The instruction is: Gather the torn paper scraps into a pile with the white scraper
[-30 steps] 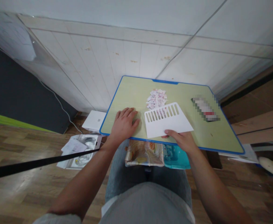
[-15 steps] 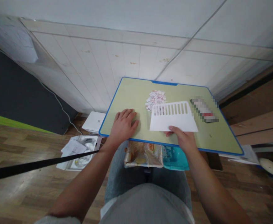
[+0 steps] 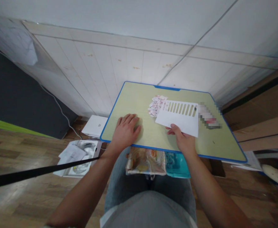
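Note:
My right hand (image 3: 182,137) pinches the lower edge of a white card (image 3: 180,122) with a row of slots cut along its far side. The thumb lies on top and the other fingers are underneath. The card is above the yellow-green table (image 3: 139,90), and its far left corner overlaps a heap of small whitish paper pieces (image 3: 156,106). My left hand (image 3: 126,129) rests palm down near the table's front left edge, fingers stretched out, holding nothing. A blurred-out flat object (image 3: 209,115) lies right of the card.
Below the table's front edge are a patterned fabric-like bin (image 3: 145,161) and a turquoise container (image 3: 178,164). A white box (image 3: 93,125) and an open carton with cables (image 3: 81,158) stand on the floor at left. A dark strap (image 3: 43,171) crosses near my left forearm.
The slotted card has turned clockwise and shifted slightly right in my right hand, uncovering more table on its left. My left hand stays in place. The view has tipped slightly.

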The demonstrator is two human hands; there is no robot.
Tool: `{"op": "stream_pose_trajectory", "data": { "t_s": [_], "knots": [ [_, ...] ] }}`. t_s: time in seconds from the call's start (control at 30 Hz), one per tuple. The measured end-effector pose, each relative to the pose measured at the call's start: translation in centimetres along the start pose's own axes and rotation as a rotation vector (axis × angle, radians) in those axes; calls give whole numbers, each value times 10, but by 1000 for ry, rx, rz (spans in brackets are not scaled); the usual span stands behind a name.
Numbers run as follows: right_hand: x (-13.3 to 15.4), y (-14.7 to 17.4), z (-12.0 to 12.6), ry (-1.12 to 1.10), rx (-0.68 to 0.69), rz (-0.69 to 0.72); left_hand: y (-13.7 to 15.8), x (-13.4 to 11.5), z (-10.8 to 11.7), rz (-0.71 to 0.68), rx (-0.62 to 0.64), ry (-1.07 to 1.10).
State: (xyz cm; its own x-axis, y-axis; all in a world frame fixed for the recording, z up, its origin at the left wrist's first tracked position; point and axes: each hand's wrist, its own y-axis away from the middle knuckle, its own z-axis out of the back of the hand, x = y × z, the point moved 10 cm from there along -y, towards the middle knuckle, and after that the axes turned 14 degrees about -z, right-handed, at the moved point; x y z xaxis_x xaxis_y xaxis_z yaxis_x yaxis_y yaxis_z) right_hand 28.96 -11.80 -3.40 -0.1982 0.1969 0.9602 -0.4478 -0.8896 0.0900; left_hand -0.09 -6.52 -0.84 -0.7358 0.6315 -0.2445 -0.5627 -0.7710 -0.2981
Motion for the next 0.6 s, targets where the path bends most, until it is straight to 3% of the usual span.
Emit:
{"op": "stream_pose_trajectory", "data": {
  "t_s": [0.17, 0.47, 0.6],
  "knots": [
    [2, -5, -5, 92, -10, -1, 0, -2, 1, -3, 12, 6],
    [4, 8, 5, 49, 17, 5, 1, 0, 1, -13, -40, 24],
    [5, 3, -3, 27, 26, 13, 0, 0, 1, -19, -46, 20]
  ]
}}
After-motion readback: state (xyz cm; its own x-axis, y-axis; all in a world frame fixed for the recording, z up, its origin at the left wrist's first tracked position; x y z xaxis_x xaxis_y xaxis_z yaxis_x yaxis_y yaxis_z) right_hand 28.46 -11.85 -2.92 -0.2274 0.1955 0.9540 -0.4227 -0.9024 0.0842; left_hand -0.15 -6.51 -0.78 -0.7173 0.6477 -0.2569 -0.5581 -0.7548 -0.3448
